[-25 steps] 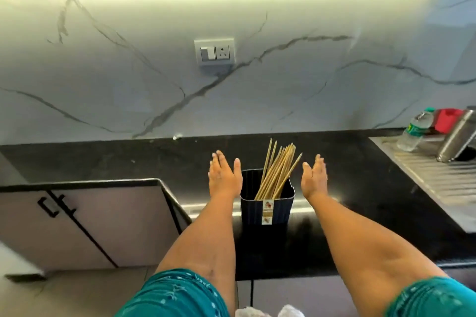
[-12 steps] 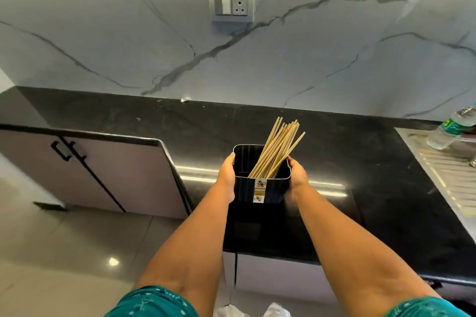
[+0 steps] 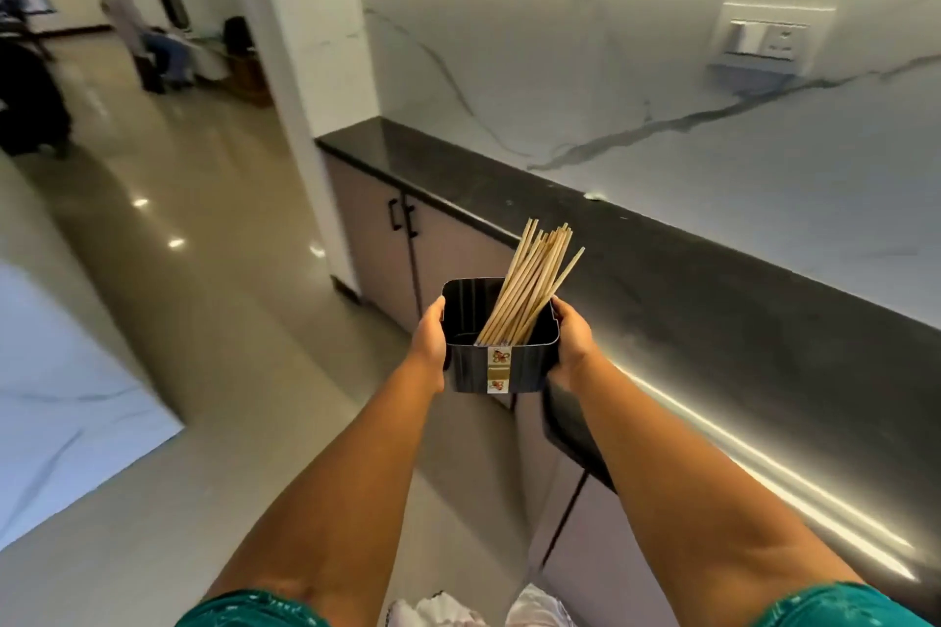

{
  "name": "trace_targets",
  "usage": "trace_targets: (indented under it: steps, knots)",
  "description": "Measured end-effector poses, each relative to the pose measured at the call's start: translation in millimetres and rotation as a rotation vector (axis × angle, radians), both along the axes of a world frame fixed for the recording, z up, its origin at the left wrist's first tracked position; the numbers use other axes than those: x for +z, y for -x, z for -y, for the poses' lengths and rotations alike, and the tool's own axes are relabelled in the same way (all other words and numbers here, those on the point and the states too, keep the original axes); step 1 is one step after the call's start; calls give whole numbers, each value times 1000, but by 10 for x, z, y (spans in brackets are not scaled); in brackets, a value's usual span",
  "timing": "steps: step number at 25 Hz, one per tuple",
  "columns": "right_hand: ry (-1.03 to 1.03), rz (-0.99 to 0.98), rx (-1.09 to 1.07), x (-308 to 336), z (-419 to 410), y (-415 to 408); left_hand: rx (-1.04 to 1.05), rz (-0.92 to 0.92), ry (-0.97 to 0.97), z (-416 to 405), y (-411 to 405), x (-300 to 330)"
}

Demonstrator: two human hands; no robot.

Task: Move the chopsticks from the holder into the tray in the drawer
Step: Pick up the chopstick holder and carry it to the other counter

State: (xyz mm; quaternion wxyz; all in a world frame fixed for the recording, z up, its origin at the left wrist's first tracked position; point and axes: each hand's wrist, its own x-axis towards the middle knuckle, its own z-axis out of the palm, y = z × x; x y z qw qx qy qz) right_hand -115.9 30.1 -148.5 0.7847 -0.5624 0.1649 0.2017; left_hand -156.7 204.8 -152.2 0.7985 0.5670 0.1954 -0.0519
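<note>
The chopsticks [image 3: 529, 288] stand in a bundle in the dark square holder [image 3: 501, 367], their long axis leaning up and to the right, tips fanned above the rim. The left hand [image 3: 432, 339] and right hand [image 3: 573, 339] clasp the holder's opposite sides, arms stretched forward, holding it in the air off the counter. A black counter [image 3: 662, 280] runs along a marble wall [image 3: 611, 92] to the right, with glossy floor [image 3: 178, 321] to the left.
</note>
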Motion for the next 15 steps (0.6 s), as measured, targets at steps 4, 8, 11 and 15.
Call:
trace_targets:
  steps: [4,8,11,15]
  knots:
    - [-12,6,279,121,-1142,427,310,-5,-85,-933,893,137]
    - [-79,49,605,278,-2217,1283,612,-14,-106,-1696,2140,240]
    - [-85,98,832,267,-2847,2094,809,-20,-106,-2074,3162,251]
    - [-81,123,1055,293,-3493,3595,1031,-41,-132,-2326,4867,306]
